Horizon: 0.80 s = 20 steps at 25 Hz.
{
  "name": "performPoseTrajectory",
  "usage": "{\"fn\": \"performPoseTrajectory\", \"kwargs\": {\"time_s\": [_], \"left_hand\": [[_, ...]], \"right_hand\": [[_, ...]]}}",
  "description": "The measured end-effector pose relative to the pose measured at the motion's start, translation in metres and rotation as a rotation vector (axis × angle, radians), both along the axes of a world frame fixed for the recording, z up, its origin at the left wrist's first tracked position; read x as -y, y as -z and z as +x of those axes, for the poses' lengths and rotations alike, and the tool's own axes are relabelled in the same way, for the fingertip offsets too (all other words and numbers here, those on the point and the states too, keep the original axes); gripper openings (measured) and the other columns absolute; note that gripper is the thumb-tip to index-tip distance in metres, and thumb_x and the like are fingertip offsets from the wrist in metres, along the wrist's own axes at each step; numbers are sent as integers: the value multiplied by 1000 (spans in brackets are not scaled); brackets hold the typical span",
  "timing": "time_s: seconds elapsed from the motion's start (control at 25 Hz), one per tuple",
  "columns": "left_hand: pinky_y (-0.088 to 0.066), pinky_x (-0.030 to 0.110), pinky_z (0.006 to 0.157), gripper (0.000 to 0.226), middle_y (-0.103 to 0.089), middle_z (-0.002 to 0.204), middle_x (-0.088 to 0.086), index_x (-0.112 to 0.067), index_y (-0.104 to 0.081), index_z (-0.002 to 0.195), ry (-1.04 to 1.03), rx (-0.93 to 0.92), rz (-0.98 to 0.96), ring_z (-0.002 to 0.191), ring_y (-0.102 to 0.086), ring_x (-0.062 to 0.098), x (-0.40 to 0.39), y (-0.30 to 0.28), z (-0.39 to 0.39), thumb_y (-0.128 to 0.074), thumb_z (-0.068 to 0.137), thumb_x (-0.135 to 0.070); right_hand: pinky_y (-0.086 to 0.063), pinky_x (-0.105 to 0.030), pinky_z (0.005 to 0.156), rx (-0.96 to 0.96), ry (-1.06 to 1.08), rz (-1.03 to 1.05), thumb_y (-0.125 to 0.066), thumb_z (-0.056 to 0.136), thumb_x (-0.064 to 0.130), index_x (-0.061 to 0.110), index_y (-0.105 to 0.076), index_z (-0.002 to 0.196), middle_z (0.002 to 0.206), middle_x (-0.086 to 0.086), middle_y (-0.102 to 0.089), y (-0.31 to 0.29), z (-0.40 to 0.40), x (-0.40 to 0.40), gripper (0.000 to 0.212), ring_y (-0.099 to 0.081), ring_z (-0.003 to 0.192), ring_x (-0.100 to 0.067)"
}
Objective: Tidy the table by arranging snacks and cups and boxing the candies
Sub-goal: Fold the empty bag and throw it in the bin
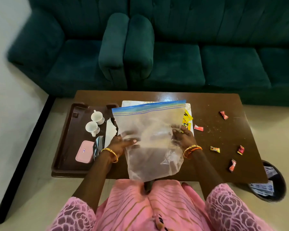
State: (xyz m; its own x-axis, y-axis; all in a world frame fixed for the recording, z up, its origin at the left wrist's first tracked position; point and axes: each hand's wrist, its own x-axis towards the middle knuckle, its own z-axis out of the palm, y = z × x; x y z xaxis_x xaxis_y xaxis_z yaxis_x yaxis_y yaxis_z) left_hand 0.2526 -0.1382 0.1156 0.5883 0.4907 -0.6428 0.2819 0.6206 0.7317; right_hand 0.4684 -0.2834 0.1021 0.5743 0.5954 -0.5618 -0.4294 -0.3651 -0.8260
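A large clear zip bag (150,130) with a blue seal strip lies on the brown table (215,130), its bottom hanging over the near edge. My left hand (122,142) grips its left side and my right hand (184,136) grips its right side. A yellow snack packet (188,118) peeks out behind the bag on a white mat (128,102). Several wrapped candies lie loose on the right: a red candy (223,115), a red wrapper (198,128), a yellow-red candy (214,149) and others near the front edge. Two white cups (94,121) stand in the brown tray (65,155).
The tray on the left also holds a pink box (84,151), a dark packet (98,145) and white napkins (110,130). A dark bin (272,184) with papers stands at the table's front right corner. A green sofa (173,47) runs behind the table. Crumbs dot the right side.
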Motion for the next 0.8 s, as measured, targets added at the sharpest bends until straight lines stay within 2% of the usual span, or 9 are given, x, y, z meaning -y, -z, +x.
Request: {"fn": "performPoseTrajectory", "kwargs": {"time_s": [0.08,0.16,0.24,0.32,0.4,0.48,0.56,0.68,0.8], "left_hand": [[-59,31,63,25,-76,74,4,-4,-64,93,31,-21,87,70,-70,23,-3,2,-9,-50,85,15],[-58,28,67,37,-74,69,2,-10,-71,71,32,-83,138,67,-68,21,-13,3,-15,-48,83,17],[-58,21,60,54,-73,60,-3,-13,-70,45,27,-62,205,63,-64,21,-21,3,-18,-45,78,23],[-58,20,58,57,-74,58,-6,-14,-68,39,62,-37,269,61,-64,19,-28,0,-21,-48,74,26],[-58,22,63,57,-76,66,-6,-17,-70,42,170,-45,353,65,-69,14,-35,-6,-26,-52,76,26],[-58,28,76,47,-75,94,6,-19,-76,65,411,-53,356,86,-70,14,-44,-12,-33,-56,78,21],[-58,22,73,32,-69,109,5,-16,-72,95,616,36,150,93,-68,12,-56,-26,-42,-64,72,5],[-58,24,73,42,-70,100,2,-14,-70,95,627,142,-196,88,-69,13,-72,-48,-39,-77,57,-31],[-53,20,55,50,-68,78,-6,-19,-62,94,802,-210,175,65,-64,8,-55,-58,-4,-78,56,-49]], "right_hand": [[-52,-16,48,27,-36,16,-49,89,-10,13,-63,78,58,7,-71,0,2,10,28,-62,53,-5],[-54,-15,58,147,-119,77,-45,83,-22,6,-59,71,66,-1,-69,-1,5,17,33,-64,61,-3],[-52,-14,61,231,-206,124,-40,79,-26,9,-58,70,62,0,-66,-7,7,18,40,-62,57,1],[-51,-11,64,313,-256,108,-40,77,-28,11,-60,66,59,-6,-62,-11,7,15,45,-59,54,4],[-49,-13,69,412,-298,95,-40,74,-33,15,-61,63,68,-10,-61,-13,7,11,54,-59,54,7],[-47,-19,74,469,-336,86,-35,70,-37,17,-61,61,71,-15,-61,-15,8,7,60,-59,56,8],[-47,-19,77,502,-383,97,-34,70,-37,18,-61,59,68,-11,-62,-19,7,4,62,-60,57,7],[-47,-13,68,509,-472,130,-36,74,-35,19,-62,59,63,-4,-61,-27,10,1,63,-60,57,7],[-49,-14,64,497,-561,158,-38,78,-32,19,-64,65,57,9,-68,-41,5,-9,59,-62,61,8]]}}
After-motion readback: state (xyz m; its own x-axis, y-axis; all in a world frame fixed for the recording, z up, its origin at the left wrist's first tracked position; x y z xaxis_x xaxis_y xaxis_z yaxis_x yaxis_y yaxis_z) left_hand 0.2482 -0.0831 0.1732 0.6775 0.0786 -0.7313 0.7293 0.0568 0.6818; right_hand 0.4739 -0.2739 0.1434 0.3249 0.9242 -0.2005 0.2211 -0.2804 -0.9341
